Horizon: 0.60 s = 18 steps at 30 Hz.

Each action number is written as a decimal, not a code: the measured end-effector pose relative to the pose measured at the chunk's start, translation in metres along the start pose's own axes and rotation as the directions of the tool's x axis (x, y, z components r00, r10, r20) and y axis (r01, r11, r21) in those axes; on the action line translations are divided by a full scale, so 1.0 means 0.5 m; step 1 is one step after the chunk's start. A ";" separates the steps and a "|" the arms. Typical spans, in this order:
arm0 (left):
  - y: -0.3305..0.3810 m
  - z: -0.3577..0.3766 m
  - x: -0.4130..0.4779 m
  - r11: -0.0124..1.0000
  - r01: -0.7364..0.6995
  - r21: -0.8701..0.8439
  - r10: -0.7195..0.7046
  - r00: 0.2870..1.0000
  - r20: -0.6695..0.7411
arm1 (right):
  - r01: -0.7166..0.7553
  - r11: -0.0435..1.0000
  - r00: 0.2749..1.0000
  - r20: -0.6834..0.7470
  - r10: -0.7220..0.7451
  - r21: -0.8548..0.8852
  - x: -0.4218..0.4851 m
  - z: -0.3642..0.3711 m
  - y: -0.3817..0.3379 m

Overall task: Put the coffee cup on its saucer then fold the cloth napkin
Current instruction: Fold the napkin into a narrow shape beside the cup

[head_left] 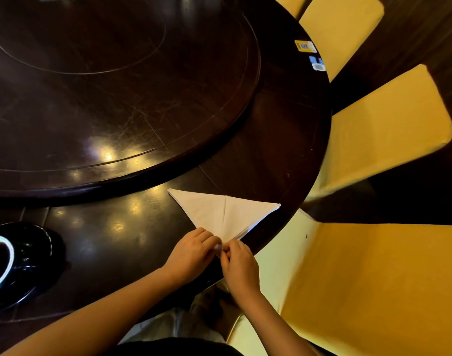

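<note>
A white cloth napkin (pixel 223 214) lies folded into a triangle near the table's right edge, its point facing me and a crease down its middle. My left hand (pixel 191 253) and my right hand (pixel 241 265) meet at that near point, both pinching the cloth. At the far left a dark glossy coffee cup (pixel 4 255) with a white inner rim stands on a dark saucer (pixel 44 268), cut off by the frame edge.
The dark round table (pixel 284 155) carries a large raised turntable (pixel 117 98). Two stickers (pixel 311 53) sit near its far right rim. Yellow-covered chairs (pixel 373 278) ring the table on the right.
</note>
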<state>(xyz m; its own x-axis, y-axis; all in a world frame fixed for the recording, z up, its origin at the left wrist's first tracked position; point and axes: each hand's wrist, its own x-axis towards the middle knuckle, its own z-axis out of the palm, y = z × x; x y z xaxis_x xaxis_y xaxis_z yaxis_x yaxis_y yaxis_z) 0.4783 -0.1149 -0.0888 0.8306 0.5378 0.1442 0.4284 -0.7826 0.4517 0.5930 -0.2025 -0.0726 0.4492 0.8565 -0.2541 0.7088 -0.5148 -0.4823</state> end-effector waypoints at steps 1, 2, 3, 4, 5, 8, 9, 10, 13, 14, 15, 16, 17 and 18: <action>0.003 0.002 -0.001 1.000 0.005 -0.004 -0.005 1.000 -0.005 | 0.002 1.000 1.000 0.012 -0.002 0.009 0.000 0.000 0.001; 0.006 0.006 -0.002 1.000 0.002 0.007 -0.002 1.000 -0.012 | 0.012 1.000 1.000 0.025 -0.013 0.025 -0.001 0.000 0.003; 0.008 0.010 -0.001 1.000 -0.006 0.024 0.006 1.000 -0.014 | 0.021 0.999 0.999 0.043 -0.023 0.050 -0.002 0.001 0.008; 0.009 0.014 -0.001 0.999 -0.014 0.037 0.014 1.000 -0.016 | 0.031 0.996 0.998 0.058 -0.036 0.084 -0.003 -0.002 0.013; 0.010 0.018 0.000 0.999 -0.015 0.044 0.015 1.000 -0.012 | 0.044 0.994 0.997 0.066 -0.051 0.105 -0.003 -0.008 0.021; 0.016 0.023 0.004 0.996 -0.008 0.093 0.010 1.000 -0.019 | 0.058 0.998 0.995 -0.084 -0.055 0.029 0.019 -0.038 0.053; 0.020 0.023 0.006 0.994 -0.004 0.106 0.006 1.000 -0.026 | 0.031 0.999 0.985 -0.171 -0.032 -0.011 0.035 -0.049 0.059; 0.022 0.025 0.007 0.994 0.002 0.111 0.002 0.999 -0.036 | -0.004 0.999 0.971 -0.240 -0.004 -0.035 0.054 -0.058 0.057; 0.027 0.037 0.006 0.993 0.009 0.121 -0.001 0.998 -0.070 | 0.009 0.983 0.952 -0.300 -0.064 -0.182 0.109 -0.066 0.020; 0.028 0.040 0.004 0.992 0.009 0.127 0.001 0.997 -0.073 | 0.027 0.964 0.951 -0.291 -0.107 -0.263 0.120 -0.063 0.004; 0.030 0.042 0.003 0.990 0.008 0.139 0.002 0.997 -0.073 | 0.024 0.948 0.953 -0.280 -0.118 -0.318 0.125 -0.061 -0.014; 0.030 0.044 0.003 0.988 0.007 0.157 0.005 0.997 -0.079 | 0.018 0.940 0.954 -0.276 -0.118 -0.341 0.131 -0.057 -0.029; 0.029 0.046 0.002 0.985 0.002 0.172 0.014 0.996 -0.089 | 0.022 0.939 0.953 -0.276 -0.123 -0.343 0.136 -0.052 -0.041; 0.027 0.048 0.001 0.984 -0.002 0.177 0.019 0.995 -0.098 | 0.056 0.943 0.953 -0.264 -0.149 -0.329 0.140 -0.045 -0.049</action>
<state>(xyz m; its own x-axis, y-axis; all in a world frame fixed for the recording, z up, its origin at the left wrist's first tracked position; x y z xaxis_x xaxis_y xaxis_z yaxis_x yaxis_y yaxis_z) 0.4931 -0.1327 -0.1034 0.8000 0.5507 0.2380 0.4831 -0.8266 0.2889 0.6194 -0.1307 -0.0595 0.4662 0.8832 0.0512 0.8723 -0.4492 -0.1933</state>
